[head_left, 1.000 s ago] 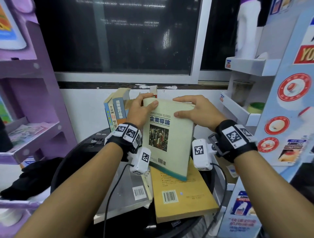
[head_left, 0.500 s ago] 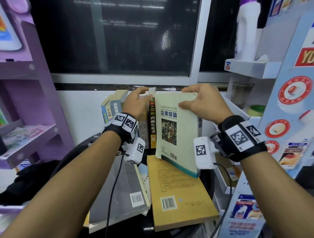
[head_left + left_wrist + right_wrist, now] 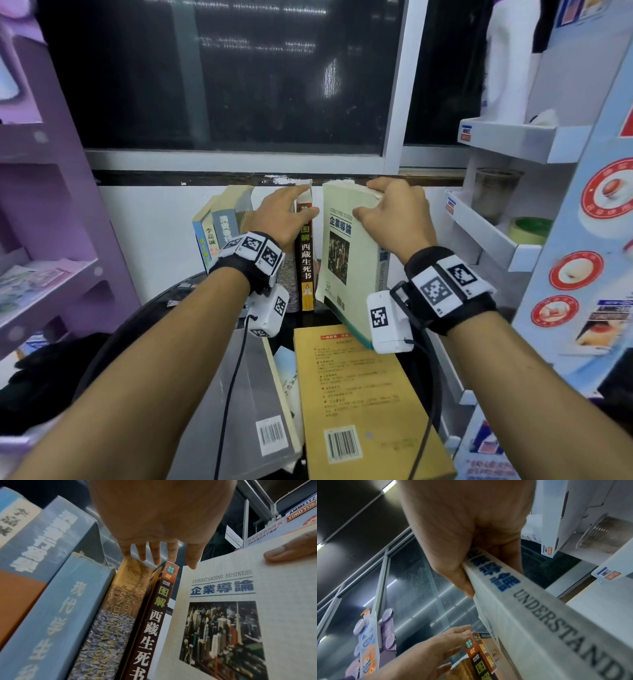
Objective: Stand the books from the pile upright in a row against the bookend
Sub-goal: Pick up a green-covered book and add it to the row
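Observation:
My right hand [image 3: 383, 212] grips the top of a pale green book [image 3: 346, 260] titled "Understanding Business", thumb on the cover, fingers over the top edge; the spine [image 3: 539, 612] runs from my right hand [image 3: 471, 555]. The book stands nearly upright, tilted, just right of the row. Several upright books [image 3: 226, 226] lean left at the back; the dark brown spine [image 3: 306, 263] ends the row. My left hand [image 3: 284, 212] rests with straight fingers on the tops of the row's last books [image 3: 137, 574]. The left hand [image 3: 159, 555] touches them with its fingertips. No bookend shows.
Flat on the round black table [image 3: 137, 329] lie a yellow book [image 3: 359, 404] and a grey one [image 3: 253, 394] with others beneath. A purple shelf [image 3: 51, 240] stands left, a white display rack [image 3: 496, 240] right, a window and wall behind.
The pale green book has been lifted off the pile and swung from leaning flat to nearly upright beside the row. My left hand let go of it and moved onto the row's tops.

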Demonstrator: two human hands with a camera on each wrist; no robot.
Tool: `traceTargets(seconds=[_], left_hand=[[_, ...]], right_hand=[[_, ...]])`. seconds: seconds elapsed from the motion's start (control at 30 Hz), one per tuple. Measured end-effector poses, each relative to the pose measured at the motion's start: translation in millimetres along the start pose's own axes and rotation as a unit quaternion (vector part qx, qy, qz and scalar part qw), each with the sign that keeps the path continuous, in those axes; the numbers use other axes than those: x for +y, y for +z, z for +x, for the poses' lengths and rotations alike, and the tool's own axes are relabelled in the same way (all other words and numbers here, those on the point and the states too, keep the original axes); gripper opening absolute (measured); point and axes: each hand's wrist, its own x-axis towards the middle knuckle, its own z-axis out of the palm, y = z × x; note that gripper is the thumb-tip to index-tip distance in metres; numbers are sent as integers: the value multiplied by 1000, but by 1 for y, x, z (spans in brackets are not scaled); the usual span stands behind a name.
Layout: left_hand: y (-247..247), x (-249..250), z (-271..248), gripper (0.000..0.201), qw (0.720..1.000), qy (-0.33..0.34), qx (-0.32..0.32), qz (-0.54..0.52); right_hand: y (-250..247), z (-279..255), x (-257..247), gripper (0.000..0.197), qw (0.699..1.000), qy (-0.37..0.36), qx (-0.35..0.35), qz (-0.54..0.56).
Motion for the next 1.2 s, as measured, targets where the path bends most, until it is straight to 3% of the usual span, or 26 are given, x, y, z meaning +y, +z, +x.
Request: traceTargets(seconds=[0.27,0.5,1.03,1.2], left_hand=[[11,-24,14,53,998,30,-10,59],[7,-33,20,46,996,3,-72,-51],[11,-51,24,47,992,33,-49,-114],[11,-53,23,50,993,54,-41,-94]], right_hand=[[39,22,8,41,999,17,24,13],[73,38,15,51,999,35,23,24],[130,60,24,40,999,-3,36,-1],[122,64,27,47,1000,-8,-22,6]])
